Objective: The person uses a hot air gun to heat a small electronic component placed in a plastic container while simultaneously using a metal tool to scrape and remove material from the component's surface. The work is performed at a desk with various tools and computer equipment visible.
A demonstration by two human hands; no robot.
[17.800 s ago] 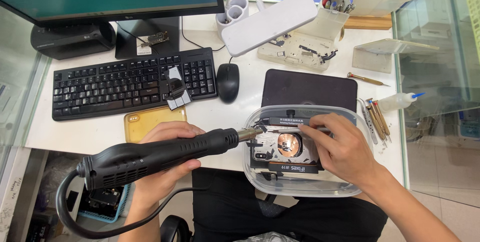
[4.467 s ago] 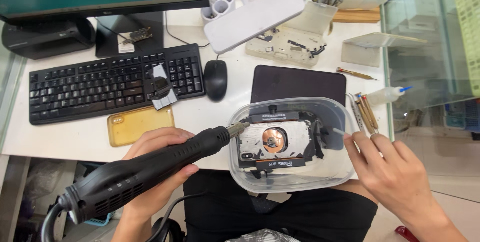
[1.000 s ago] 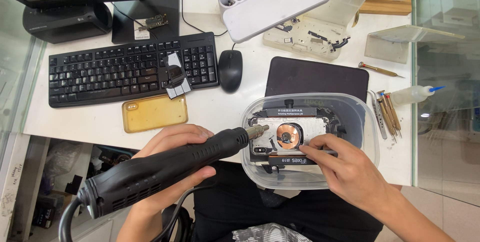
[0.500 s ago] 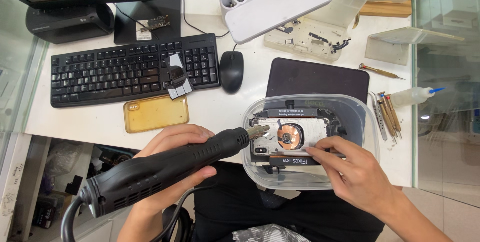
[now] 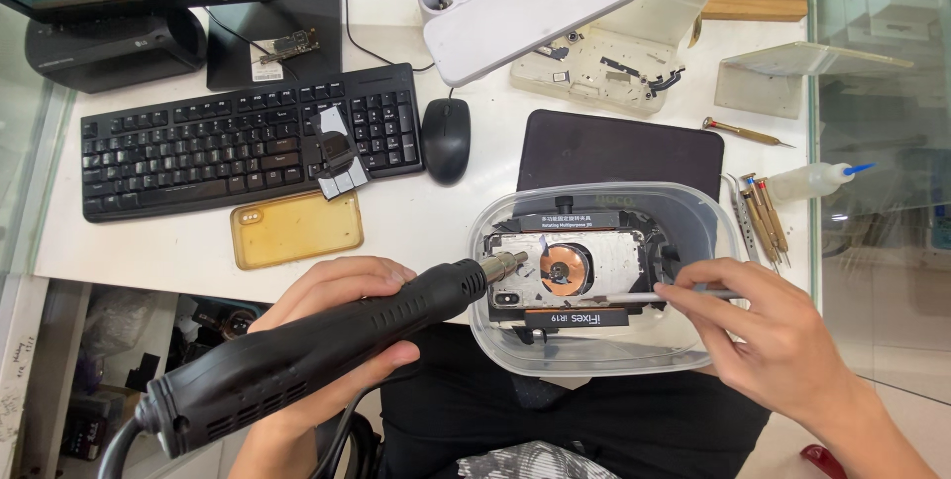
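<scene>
Black plastic filled my left hand [image 5: 332, 325]: the hot-air gun [image 5: 297, 355], fingers wrapped tight round its barrel, its metal nozzle [image 5: 503, 263] aimed at the left edge of the opened phone [image 5: 575, 266]. Half a second earlier the nozzle sat at much the same spot, so the heat had stayed on that corner. What had changed was my right hand [image 5: 773, 340]. A few seconds back it hung off to the side of the tub, clear of the phone; now its fingers were pinched on a thin metal pry tool [image 5: 644, 296], whose tip lay across the lower part of the phone, just under the copper coil [image 5: 566, 268]. I judged that the work had gone from warming alone to warming and prying together.

The phone lay back-open in a dark clamp jig [image 5: 580, 316], inside a clear plastic tub [image 5: 693, 216] at the near edge of the table [image 5: 416, 221], partly over my lap. Its inside showed pale metal shielding around the round coil, with a black block at its right end. Whether any part had lifted yet I could not tell.
</scene>
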